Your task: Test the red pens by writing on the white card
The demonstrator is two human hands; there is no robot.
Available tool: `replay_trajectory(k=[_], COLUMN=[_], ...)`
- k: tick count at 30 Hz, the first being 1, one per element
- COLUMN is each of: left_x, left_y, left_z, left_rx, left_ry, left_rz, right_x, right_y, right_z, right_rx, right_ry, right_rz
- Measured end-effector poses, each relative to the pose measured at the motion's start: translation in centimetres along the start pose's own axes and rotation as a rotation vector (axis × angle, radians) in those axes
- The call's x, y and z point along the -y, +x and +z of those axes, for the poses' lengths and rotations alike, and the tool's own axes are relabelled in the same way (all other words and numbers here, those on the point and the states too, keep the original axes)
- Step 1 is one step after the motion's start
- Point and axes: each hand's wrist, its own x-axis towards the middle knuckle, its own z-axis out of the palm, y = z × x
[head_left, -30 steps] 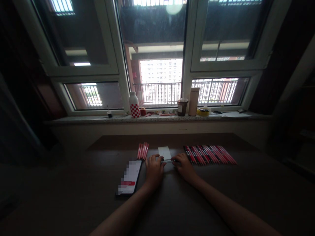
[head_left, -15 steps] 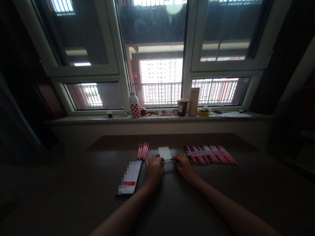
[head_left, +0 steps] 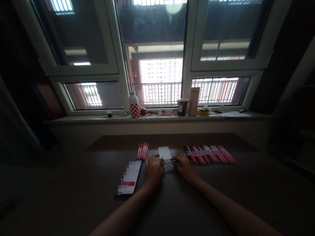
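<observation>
My left hand point(head_left: 154, 169) and my right hand point(head_left: 183, 167) rest on the dark table point(head_left: 221, 196), both pinching the ends of one thin pale pen point(head_left: 168, 160) held level between them. A small white paper point(head_left: 164, 152) lies just beyond the pen. A short bundle of red pens point(head_left: 143, 150) lies to the left of the paper. A long row of red and black pens point(head_left: 210, 154) stretches to the right of my right hand. A phone point(head_left: 129, 177) with a lit screen lies left of my left hand.
Behind the table runs a window sill point(head_left: 152, 118) with a red-checked white bottle point(head_left: 134, 105), a dark drink cup point(head_left: 182, 107), a tall pale flask point(head_left: 194, 101), a yellow tape roll point(head_left: 203, 111) and papers point(head_left: 232, 114). Large windows rise above.
</observation>
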Motion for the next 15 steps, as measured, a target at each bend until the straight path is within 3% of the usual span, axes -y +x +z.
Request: replay_trajectory(k=[15], left_x=[0.14], left_y=[0.14], left_z=[0.39], left_rx=[0.008], left_ry=[-0.048], left_rz=[-0.001], right_x=[0.65], right_y=[-0.1], right_z=[-0.5], right_rx=[0.05], right_ry=[0.021], right_rz=[-0.01])
